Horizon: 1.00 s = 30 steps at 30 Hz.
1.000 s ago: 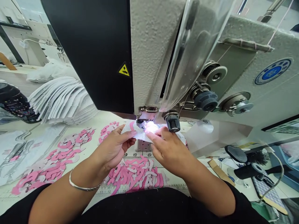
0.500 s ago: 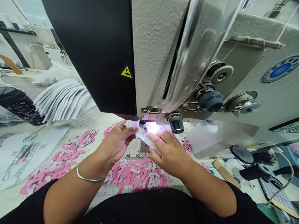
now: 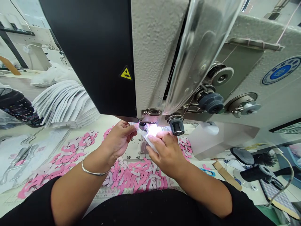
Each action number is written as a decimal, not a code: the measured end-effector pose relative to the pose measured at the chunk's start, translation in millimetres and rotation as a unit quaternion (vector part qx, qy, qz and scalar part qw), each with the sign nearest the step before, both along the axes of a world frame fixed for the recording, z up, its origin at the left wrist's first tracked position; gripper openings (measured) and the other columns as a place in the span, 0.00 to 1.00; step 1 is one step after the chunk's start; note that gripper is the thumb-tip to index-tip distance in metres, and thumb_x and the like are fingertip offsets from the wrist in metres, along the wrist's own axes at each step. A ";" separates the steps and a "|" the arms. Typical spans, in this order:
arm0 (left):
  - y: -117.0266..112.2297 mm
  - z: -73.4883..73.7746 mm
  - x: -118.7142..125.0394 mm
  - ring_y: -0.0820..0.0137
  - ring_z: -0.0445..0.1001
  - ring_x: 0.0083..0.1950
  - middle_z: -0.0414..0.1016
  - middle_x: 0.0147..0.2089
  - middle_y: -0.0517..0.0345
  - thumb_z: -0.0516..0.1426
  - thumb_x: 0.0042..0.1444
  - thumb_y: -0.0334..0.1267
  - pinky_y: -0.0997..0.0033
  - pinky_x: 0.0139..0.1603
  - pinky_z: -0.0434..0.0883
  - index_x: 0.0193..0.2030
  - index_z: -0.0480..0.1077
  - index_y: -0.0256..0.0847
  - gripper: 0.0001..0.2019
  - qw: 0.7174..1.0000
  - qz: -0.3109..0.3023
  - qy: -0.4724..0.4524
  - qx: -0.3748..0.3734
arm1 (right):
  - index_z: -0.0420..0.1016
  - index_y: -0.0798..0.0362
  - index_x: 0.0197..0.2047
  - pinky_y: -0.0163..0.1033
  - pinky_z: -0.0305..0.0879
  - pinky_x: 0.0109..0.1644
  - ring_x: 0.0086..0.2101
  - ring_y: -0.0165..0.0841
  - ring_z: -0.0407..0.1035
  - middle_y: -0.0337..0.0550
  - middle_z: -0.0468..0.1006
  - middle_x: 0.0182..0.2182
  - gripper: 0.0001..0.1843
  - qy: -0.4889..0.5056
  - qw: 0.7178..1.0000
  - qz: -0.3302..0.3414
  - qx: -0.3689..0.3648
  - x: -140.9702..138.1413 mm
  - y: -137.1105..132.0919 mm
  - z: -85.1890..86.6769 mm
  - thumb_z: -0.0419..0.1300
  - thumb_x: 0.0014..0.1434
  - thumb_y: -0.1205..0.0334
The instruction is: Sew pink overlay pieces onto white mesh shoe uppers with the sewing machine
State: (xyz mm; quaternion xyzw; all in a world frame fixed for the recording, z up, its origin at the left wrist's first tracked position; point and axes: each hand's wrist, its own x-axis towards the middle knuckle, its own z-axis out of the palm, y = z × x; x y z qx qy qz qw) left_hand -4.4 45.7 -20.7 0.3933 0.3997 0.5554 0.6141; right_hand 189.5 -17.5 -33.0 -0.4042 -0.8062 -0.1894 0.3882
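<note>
Left hand (image 3: 118, 138) in thumb pinch, right hand (image 3: 168, 152) palm-down, on white fabric (image 3: 149, 143)

Sewing machine (image 3: 156, 56) across upper middle and upper right of frame. Fabric piece (image 3: 151, 145) at centre, under machine head, between left hand (image 3: 119, 136) on its left and right hand (image 3: 166, 153) on its right. Heap of scraps (image 3: 135, 177) on worktop (image 3: 103, 121), lower centre, below hands; ruler (image 3: 103, 197) along its lower edge. More scraps (image 3: 67, 155) lower left, behind left forearm. Stack of cloth (image 3: 66, 103) above those, middle left. Brush (image 3: 264, 159) lower right; tub (image 3: 295, 161) at right edge. Spools (image 3: 15, 22) upper left corner.
</note>
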 end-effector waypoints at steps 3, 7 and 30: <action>-2.5 4.0 1.2 0.75 0.68 0.29 0.70 0.26 0.63 0.71 0.44 0.34 0.72 0.35 0.67 0.29 0.70 0.39 0.13 1.000 0.005 -0.013 -0.001 | 0.74 0.53 0.52 0.49 0.65 0.53 0.43 0.40 0.67 0.48 0.74 0.40 0.15 -0.002 1.000 -0.005 -0.002 0.9 -1.3 3.6 0.60 0.64 0.59; -5.6 6.7 1.2 0.75 0.69 0.30 0.71 0.27 0.63 0.71 0.43 0.33 0.72 0.36 0.67 0.32 0.71 0.40 0.13 1.000 -0.007 -0.027 0.000 | 0.74 0.51 0.51 0.47 0.63 0.55 0.43 0.38 0.68 0.45 0.75 0.40 0.13 -0.008 1.000 -0.008 -0.005 2.0 -3.5 6.3 0.60 0.64 0.61; -39.0 -5.0 -44.5 0.67 0.76 0.34 0.77 0.36 0.49 0.60 0.58 0.53 0.68 0.36 0.77 0.37 0.75 0.36 0.19 0.982 -0.098 -0.102 -0.123 | 0.79 0.45 0.39 0.49 0.65 0.56 0.42 0.31 0.75 0.36 0.81 0.40 0.15 0.048 0.959 0.243 -0.136 41.0 9.4 20.5 0.55 0.59 0.73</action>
